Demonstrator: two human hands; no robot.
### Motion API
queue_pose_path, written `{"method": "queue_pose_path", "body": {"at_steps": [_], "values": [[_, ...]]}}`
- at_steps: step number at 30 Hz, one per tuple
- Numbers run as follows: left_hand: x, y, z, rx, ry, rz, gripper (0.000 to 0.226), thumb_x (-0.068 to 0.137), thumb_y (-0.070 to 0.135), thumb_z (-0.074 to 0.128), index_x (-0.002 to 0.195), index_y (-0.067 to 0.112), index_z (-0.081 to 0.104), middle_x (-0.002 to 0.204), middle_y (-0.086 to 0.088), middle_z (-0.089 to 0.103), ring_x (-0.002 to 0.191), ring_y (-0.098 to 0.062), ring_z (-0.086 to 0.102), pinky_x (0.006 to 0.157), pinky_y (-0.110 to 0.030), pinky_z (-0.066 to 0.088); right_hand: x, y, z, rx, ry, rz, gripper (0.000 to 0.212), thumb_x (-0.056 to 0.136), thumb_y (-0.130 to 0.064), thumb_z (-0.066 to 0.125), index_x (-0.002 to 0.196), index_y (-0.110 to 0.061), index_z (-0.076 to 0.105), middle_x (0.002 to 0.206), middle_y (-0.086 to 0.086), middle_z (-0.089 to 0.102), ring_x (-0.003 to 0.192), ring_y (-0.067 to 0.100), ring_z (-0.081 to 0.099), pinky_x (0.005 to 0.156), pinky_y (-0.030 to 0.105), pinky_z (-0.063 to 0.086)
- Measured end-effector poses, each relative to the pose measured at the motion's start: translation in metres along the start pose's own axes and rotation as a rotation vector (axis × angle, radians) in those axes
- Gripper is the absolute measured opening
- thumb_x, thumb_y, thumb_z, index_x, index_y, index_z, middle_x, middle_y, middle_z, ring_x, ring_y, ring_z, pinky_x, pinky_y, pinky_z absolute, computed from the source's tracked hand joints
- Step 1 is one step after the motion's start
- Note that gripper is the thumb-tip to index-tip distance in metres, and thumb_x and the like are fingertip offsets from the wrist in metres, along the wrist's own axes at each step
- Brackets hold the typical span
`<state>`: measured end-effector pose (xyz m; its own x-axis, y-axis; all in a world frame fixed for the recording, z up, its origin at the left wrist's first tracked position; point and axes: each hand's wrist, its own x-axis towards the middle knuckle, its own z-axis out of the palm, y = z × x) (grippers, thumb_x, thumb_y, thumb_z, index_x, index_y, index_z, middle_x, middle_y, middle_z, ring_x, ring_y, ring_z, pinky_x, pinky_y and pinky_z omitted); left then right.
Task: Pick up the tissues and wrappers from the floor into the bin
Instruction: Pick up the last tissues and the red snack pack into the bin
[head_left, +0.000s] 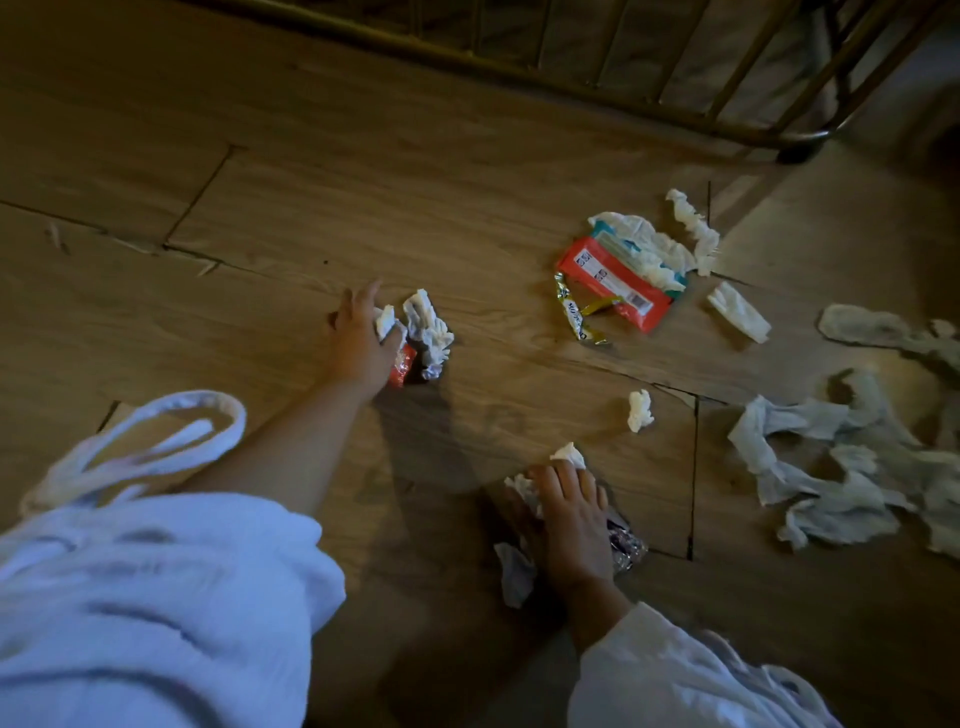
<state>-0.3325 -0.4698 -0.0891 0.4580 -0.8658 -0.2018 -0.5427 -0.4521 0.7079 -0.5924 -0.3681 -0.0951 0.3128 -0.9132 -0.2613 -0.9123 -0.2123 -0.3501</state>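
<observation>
The wood-plank floor (415, 182) carries an orange wipes pack (613, 283), with a gold wrapper (579, 317) touching its left corner and a twisted tissue (693, 228) just beyond it to the right. Right of the pack lies a flat folded tissue (737, 312), and farther right and nearer sprawls a heap of tissues (831, 467). Nearer than the pack sit a small tissue ball (640, 410) and a tissue wad (569, 454) with a silver foil wrapper (628, 553), while well left of it lie a crumpled tissue (428, 332) and a small orange wrapper (402, 366), touching.
</observation>
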Motion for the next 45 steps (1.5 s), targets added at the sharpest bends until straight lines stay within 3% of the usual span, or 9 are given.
{"method": "queue_pose_path", "body": {"at_steps": [5, 10, 13, 20, 24, 31, 35, 39, 45], "values": [[-0.011, 0.0, 0.024, 0.197, -0.313, 0.118, 0.059, 0.084, 0.052, 0.056, 0.138, 0.037, 0.039, 0.159, -0.002, 0.002, 0.145, -0.033, -0.005, 0.117, -0.05, 0.006, 0.001, 0.006, 0.003, 0.024, -0.025, 0.001, 0.043, 0.085, -0.04, 0.057, 0.123, -0.025, 0.044, 0.135, 0.002, 0.043, 0.126, 0.025, 0.038, 0.109, 0.042, 0.027], [-0.066, 0.001, 0.05, 0.318, -0.162, 0.381, 0.05, 0.069, 0.057, 0.054, 0.104, 0.024, 0.065, 0.136, -0.003, 0.049, 0.128, -0.03, 0.032, 0.102, -0.046, 0.025, 0.003, 0.003, 0.007, -0.086, 0.124, -0.024, 0.032, 0.078, -0.047, 0.062, 0.099, -0.026, 0.05, 0.101, 0.001, 0.062, 0.09, 0.022, 0.063, 0.076, 0.037, 0.053], [-0.083, -0.004, 0.056, 0.349, -0.126, 0.421, 0.033, 0.073, 0.026, 0.071, 0.104, 0.014, 0.067, 0.115, -0.008, 0.061, 0.106, -0.035, 0.049, 0.086, -0.043, 0.04, 0.003, 0.001, 0.003, -0.035, 0.001, 0.019, 0.051, 0.086, -0.053, 0.026, 0.113, -0.02, 0.053, 0.122, 0.004, 0.053, 0.113, 0.026, 0.051, 0.096, 0.041, 0.041], [-0.105, 0.017, 0.035, -0.401, -0.058, 0.041, 0.01, 0.085, 0.01, 0.062, 0.093, 0.007, 0.056, 0.076, 0.0, 0.054, 0.071, -0.013, 0.049, 0.059, -0.022, 0.036, 0.033, 0.006, -0.045, 0.721, 0.358, 0.381, 0.013, 0.095, -0.028, 0.046, 0.093, -0.016, 0.05, 0.079, -0.002, 0.055, 0.079, 0.02, 0.059, 0.07, 0.038, 0.051], [-0.115, 0.023, 0.031, -0.53, -0.022, -0.016, 0.017, 0.087, 0.011, 0.06, 0.082, 0.015, 0.045, 0.064, 0.007, 0.045, 0.059, -0.008, 0.043, 0.057, -0.021, 0.037, 0.056, 0.038, -0.08, 0.642, 0.387, 0.547, 0.034, 0.095, -0.03, 0.049, 0.127, -0.019, 0.043, 0.117, 0.008, 0.059, 0.099, 0.022, 0.059, 0.081, 0.031, 0.049], [-0.145, 0.043, 0.045, -0.588, -0.093, 0.032, 0.021, 0.086, 0.006, 0.06, 0.093, 0.018, 0.045, 0.081, 0.009, 0.051, 0.068, -0.006, 0.049, 0.056, -0.006, 0.04, 0.051, 0.056, -0.072, 0.225, 0.042, 0.489, 0.033, 0.095, -0.031, 0.045, 0.116, -0.006, 0.042, 0.11, 0.019, 0.06, 0.101, 0.034, 0.057, 0.078, 0.039, 0.045], [-0.152, 0.06, 0.038, -0.604, -0.169, 0.014, 0.03, 0.091, 0.013, 0.054, 0.12, 0.022, 0.054, 0.106, 0.012, 0.056, 0.09, -0.003, 0.056, 0.073, -0.007, 0.045, 0.044, 0.066, -0.076, 0.492, 0.069, 0.542, 0.024, 0.093, -0.022, 0.05, 0.111, -0.007, 0.053, 0.106, 0.012, 0.061, 0.094, 0.026, 0.058, 0.081, 0.037, 0.048], [-0.166, 0.097, 0.023, -0.561, -0.223, 0.008, 0.022, 0.093, 0.025, 0.054, 0.113, 0.019, 0.062, 0.101, 0.005, 0.064, 0.088, -0.005, 0.058, 0.066, -0.007, 0.045, 0.034, 0.071, -0.12, 0.741, 0.173, 0.575, 0.029, 0.091, -0.035, 0.054, 0.106, -0.01, 0.058, 0.092, 0.007, 0.063, 0.08, 0.019, 0.06, 0.063, 0.029, 0.047], [-0.206, 0.211, -0.002, -0.562, -0.279, 0.044, 0.027, 0.088, 0.037, 0.059, 0.104, 0.017, 0.064, 0.091, 0.002, 0.064, 0.087, -0.013, 0.057, 0.073, -0.026, 0.043, -0.022, 0.083, -0.221, 0.991, 0.345, 0.515, 0.044, 0.086, -0.046, 0.058, 0.116, -0.014, 0.054, 0.096, 0.003, 0.059, 0.088, 0.018, 0.059, 0.079, 0.037, 0.051]]}}
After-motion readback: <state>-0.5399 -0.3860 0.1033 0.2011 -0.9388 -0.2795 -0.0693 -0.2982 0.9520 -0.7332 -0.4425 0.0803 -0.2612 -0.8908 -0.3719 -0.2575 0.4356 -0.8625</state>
